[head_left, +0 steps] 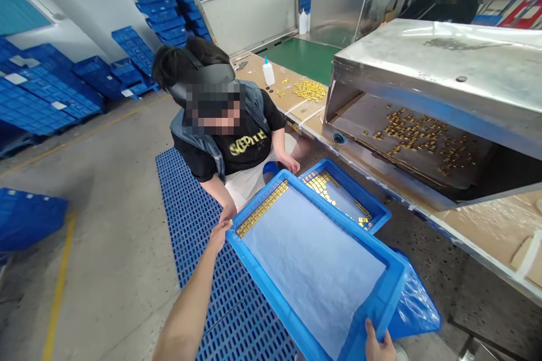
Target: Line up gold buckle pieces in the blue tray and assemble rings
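Note:
A blue plastic tray (347, 223) hangs slanted in front of me, held between both hands. My left hand (220, 236) is closed on its far left corner. My right hand (378, 344) grips the near right rim, thumb over the edge. A pale sheet (313, 254) lines the tray. Small gold metal pieces (262, 208) stand in tight rows along its far short side. Beside my left hand, a seated co-worker's hand (227, 210) is at the same corner. A second blue tray (381, 214) with gold pieces lies partly hidden behind mine.
A metal hood (436, 51) covers a conveyor with scattered gold pieces (423, 130). More gold pieces (310, 90) and a white bottle (268, 72) are on the bench. Blue slatted matting (169, 180) lies underfoot. Stacked blue trays (55, 90) line the left. Another person (436, 5) is at far right.

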Available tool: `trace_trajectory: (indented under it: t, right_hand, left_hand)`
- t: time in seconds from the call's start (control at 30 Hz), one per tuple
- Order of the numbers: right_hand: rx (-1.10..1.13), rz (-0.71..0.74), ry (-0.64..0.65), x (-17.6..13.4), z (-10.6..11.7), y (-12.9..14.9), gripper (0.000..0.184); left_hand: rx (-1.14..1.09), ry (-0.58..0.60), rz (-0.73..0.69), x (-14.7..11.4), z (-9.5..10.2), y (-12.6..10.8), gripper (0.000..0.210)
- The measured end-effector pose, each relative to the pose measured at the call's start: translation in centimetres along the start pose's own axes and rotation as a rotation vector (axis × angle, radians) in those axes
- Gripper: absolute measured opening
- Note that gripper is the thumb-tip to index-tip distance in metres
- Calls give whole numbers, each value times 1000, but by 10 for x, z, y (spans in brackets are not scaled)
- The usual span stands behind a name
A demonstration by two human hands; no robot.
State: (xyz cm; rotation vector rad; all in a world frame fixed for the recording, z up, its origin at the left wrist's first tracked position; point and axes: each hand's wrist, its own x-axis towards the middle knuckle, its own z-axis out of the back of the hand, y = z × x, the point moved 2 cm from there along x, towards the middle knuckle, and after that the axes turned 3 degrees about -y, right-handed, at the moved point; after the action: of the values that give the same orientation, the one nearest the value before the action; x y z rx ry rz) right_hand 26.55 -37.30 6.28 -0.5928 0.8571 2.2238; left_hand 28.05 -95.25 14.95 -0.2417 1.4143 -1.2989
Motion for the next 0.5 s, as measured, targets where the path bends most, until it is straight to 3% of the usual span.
trace_trajectory:
  t: [0.1, 0.23, 0.33, 0.5]
  right_hand:
    - [105, -68, 17, -10, 0, 8, 67]
    - [223, -38, 99, -25, 2, 24, 89]
    - [305, 39, 169, -41, 8, 38, 105]
    - [367, 96, 238, -65, 40, 50, 123]
  left_hand:
    - [23, -55, -39, 2, 3, -11, 27]
    - [35, -147, -117, -21, 20, -30, 33]
    - [26, -172, -167, -71, 37, -36, 41]
    - [1, -125, -162, -199, 49, -17, 57]
